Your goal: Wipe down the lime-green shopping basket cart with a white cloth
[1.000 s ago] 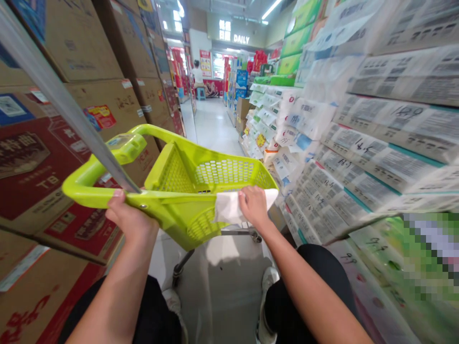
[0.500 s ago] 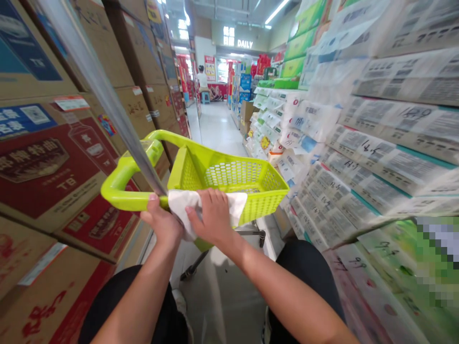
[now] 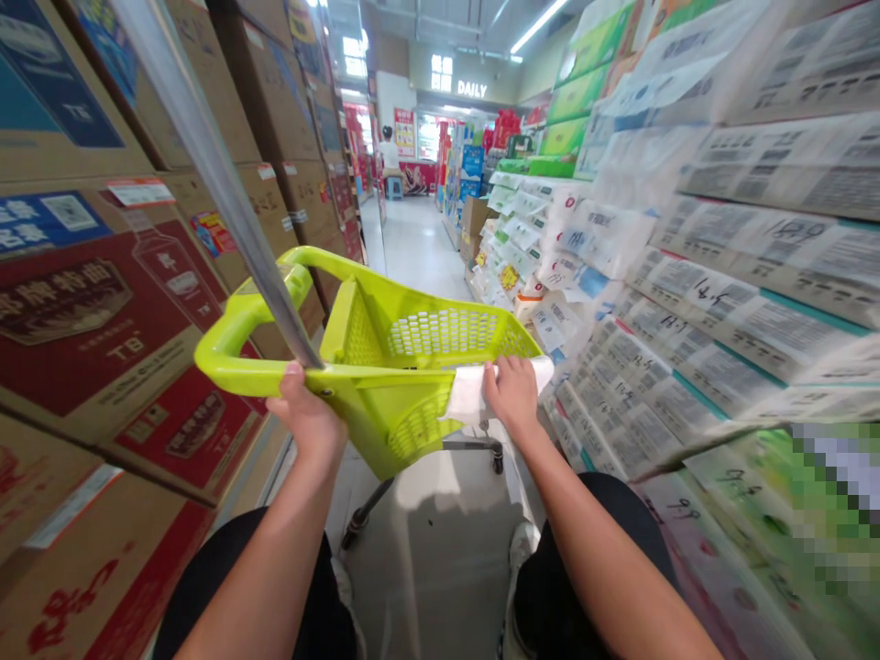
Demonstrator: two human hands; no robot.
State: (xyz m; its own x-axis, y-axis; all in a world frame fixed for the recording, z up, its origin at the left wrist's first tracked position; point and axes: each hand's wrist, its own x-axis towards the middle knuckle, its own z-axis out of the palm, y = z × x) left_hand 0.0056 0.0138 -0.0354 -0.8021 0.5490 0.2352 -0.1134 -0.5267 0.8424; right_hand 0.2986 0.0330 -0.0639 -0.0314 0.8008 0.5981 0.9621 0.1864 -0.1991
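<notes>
While the left hand (image 3: 307,417) is closed around the near rim of the green basket (image 3: 385,367), close to where the grey metal pole (image 3: 226,197) meets it, the right hand (image 3: 512,394) lies on a white cloth (image 3: 471,399). This cloth is folded over the same near rim, at its right corner, and the fingers (image 3: 505,368) press it flat, bent only a little; I cannot tell if the thumb holds it from below. The two hands are well apart along the rim. The basket stands tilted on a wheeled frame (image 3: 440,458) over the pale floor (image 3: 419,247), between brown and red cartons (image 3: 103,312) at the left and wrapped packs (image 3: 721,302) at the right.
</notes>
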